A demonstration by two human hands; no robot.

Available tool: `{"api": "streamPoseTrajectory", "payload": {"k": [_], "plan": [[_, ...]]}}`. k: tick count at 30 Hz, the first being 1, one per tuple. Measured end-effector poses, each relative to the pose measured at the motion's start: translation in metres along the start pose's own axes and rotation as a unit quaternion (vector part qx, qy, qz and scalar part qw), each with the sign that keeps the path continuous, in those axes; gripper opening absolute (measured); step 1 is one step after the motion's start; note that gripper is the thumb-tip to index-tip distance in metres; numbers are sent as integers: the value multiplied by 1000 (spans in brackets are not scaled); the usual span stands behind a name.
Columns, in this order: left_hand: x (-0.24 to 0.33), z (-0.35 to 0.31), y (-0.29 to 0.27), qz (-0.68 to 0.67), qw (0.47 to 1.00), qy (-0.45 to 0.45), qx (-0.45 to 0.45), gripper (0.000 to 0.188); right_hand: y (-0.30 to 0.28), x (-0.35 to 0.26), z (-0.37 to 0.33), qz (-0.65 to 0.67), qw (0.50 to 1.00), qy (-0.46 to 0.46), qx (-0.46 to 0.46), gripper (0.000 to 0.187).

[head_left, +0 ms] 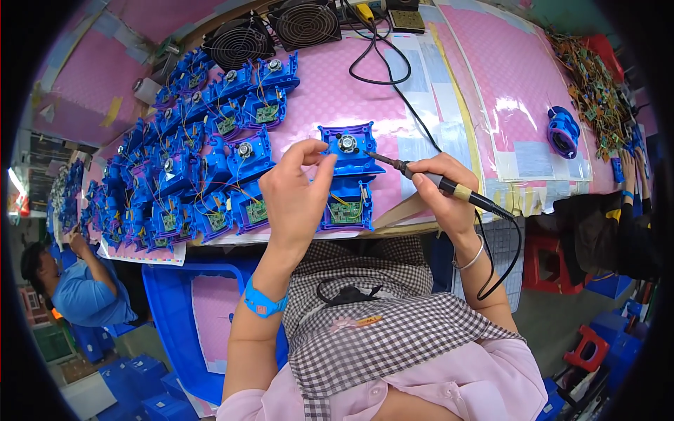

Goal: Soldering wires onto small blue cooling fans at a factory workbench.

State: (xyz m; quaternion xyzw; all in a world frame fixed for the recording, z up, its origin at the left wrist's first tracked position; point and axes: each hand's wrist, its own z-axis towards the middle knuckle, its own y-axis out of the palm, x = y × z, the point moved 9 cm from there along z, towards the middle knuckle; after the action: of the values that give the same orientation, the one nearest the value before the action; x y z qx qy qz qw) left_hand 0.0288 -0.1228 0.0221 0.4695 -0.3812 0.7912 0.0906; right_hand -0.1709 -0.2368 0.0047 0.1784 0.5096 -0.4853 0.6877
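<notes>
My right hand (pixel 444 189) grips a soldering iron (pixel 449 186) with a black and yellow handle. Its dark tip points left, at the right side of a small round silver part in a blue plastic housing (pixel 358 163). My left hand (pixel 295 184) is at that housing's left edge, fingers bent and thumb apart from them; nothing shows between them. Just below lies the housing's other half, holding a green circuit board (pixel 346 212). Thin wires show at the board's edge.
Many similar blue housings (pixel 172 168) with boards and wires crowd the table's left. Two black fans (pixel 305 24) stand behind. The iron's black cable (pixel 516 242) loops at right. A blue-purple housing (pixel 563 132) and heaped wired boards (pixel 597 91) lie far right. A co-worker (pixel 91 288) sits at left.
</notes>
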Motion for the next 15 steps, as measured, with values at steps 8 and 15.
{"api": "streamPoseTrajectory", "payload": {"k": [8,15], "plan": [[5,3,44,96,980,105,-137,14,2,2,-1,-1,1000,7,2,14],[5,5,51,112,978,109,-139,14,-3,-1,-1,5,1000,0,13,14]]}}
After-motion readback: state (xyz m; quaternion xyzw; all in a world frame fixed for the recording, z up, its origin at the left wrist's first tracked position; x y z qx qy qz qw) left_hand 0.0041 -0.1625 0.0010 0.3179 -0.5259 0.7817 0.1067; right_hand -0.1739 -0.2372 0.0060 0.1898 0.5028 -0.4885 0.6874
